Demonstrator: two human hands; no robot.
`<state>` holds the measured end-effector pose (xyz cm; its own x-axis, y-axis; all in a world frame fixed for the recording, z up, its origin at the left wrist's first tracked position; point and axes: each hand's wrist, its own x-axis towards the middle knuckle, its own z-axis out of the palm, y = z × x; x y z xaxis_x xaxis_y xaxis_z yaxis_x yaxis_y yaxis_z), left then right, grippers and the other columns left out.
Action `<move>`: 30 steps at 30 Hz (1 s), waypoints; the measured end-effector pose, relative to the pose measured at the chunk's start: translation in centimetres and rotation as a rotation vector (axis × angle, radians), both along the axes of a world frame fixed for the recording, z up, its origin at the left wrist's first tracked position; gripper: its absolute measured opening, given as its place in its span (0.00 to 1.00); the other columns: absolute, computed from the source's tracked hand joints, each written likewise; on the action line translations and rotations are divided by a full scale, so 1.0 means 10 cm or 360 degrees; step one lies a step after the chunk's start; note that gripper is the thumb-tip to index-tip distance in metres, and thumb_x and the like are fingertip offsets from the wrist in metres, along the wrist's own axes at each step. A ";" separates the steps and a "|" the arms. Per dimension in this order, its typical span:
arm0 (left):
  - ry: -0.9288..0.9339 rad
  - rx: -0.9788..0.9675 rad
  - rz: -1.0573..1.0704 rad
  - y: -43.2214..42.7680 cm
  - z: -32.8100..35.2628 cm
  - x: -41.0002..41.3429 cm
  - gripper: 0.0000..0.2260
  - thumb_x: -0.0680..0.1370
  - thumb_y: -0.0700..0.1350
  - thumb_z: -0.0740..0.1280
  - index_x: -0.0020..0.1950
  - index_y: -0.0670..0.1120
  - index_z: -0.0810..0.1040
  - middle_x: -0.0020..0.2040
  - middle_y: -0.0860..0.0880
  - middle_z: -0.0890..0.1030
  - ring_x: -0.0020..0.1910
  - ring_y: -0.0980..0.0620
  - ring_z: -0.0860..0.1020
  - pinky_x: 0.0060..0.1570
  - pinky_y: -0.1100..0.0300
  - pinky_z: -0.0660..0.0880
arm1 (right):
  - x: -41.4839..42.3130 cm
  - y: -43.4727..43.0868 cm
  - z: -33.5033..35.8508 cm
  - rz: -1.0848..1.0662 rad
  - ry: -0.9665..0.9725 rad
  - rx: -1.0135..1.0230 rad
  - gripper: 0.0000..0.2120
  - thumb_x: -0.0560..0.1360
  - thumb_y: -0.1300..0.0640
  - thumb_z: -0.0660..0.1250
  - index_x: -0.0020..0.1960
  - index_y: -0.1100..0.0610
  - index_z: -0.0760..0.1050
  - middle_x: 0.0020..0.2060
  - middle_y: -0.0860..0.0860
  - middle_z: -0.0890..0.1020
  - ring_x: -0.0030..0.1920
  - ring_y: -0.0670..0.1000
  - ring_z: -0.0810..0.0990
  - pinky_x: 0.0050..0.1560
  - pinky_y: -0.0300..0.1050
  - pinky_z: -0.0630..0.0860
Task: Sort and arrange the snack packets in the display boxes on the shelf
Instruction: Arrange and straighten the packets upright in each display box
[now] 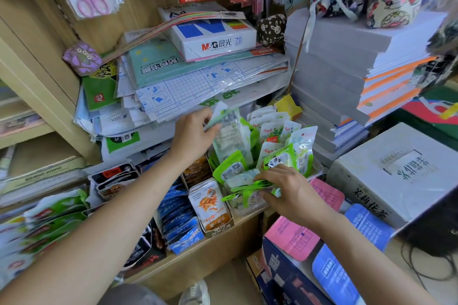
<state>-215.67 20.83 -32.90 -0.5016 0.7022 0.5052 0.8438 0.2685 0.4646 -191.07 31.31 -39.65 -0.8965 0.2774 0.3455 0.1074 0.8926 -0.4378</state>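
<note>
A clear plastic display box (pixel 250 208) on the wooden shelf holds several green and white snack packets (pixel 275 131). My left hand (pixel 195 131) grips a bundle of green and white packets (pixel 229 131) by its top edge, held upright above the box's back left. My right hand (pixel 285 188) reaches into the front of the box, its fingers curled round a few flat green packets (pixel 247 187). To the left stand a box of orange packets (pixel 212 205), a box of blue packets (pixel 178 220) and black packets (pixel 112 178).
Stacks of paper, book covers and an M&G paper ream (pixel 215 34) lie on the shelf behind. Grey paper stacks (pixel 347 77) rise at the right. A grey carton (pixel 396 171) and pink and blue packets (pixel 297 238) sit at lower right. Green packets (pixel 49 218) fill the lower left.
</note>
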 end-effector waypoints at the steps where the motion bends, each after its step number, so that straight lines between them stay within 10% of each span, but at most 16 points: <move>1: 0.0020 -0.0067 -0.0038 -0.02 -0.09 0.03 0.11 0.75 0.45 0.75 0.40 0.42 0.76 0.35 0.48 0.79 0.33 0.47 0.76 0.31 0.55 0.68 | 0.00 0.00 0.00 0.0000 0.0004 -0.0003 0.14 0.73 0.54 0.74 0.58 0.53 0.79 0.46 0.46 0.83 0.48 0.49 0.76 0.48 0.49 0.76; 11: 0.0033 -0.0403 -0.0233 -0.17 0.04 -0.13 0.22 0.73 0.47 0.77 0.30 0.58 0.66 0.28 0.55 0.67 0.29 0.57 0.67 0.32 0.59 0.60 | 0.02 0.01 -0.02 -0.0011 -0.0011 -0.0009 0.15 0.74 0.52 0.72 0.60 0.52 0.79 0.48 0.45 0.82 0.50 0.48 0.76 0.50 0.48 0.76; 21: 0.0102 -0.1438 -0.0375 0.15 0.07 -0.04 0.16 0.83 0.50 0.64 0.37 0.50 0.65 0.37 0.50 0.69 0.39 0.48 0.71 0.34 0.55 0.62 | -0.02 -0.01 0.04 -0.0035 -0.0040 -0.0049 0.17 0.73 0.54 0.73 0.61 0.53 0.79 0.51 0.48 0.83 0.52 0.50 0.77 0.51 0.48 0.76; 26: -0.0153 -0.0851 -0.0348 -0.02 0.10 -0.14 0.12 0.75 0.53 0.75 0.55 0.52 0.79 0.49 0.52 0.80 0.45 0.54 0.77 0.45 0.56 0.75 | -0.01 -0.01 0.05 -0.0033 -0.0039 -0.0034 0.16 0.73 0.54 0.73 0.61 0.52 0.79 0.51 0.47 0.82 0.52 0.50 0.76 0.51 0.47 0.76; 30: -0.0110 -0.0170 -0.0146 -0.30 0.07 0.21 0.06 0.74 0.51 0.75 0.40 0.54 0.80 0.35 0.60 0.78 0.34 0.64 0.77 0.37 0.71 0.71 | 0.01 0.00 0.04 -0.0016 0.0002 -0.0031 0.15 0.73 0.54 0.74 0.59 0.52 0.79 0.49 0.46 0.82 0.50 0.49 0.75 0.48 0.46 0.76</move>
<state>-213.56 17.84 -32.22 -0.4641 0.7944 0.3918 0.8340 0.2428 0.4956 -191.02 31.31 -39.27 -0.8933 0.2931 0.3408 0.1159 0.8827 -0.4555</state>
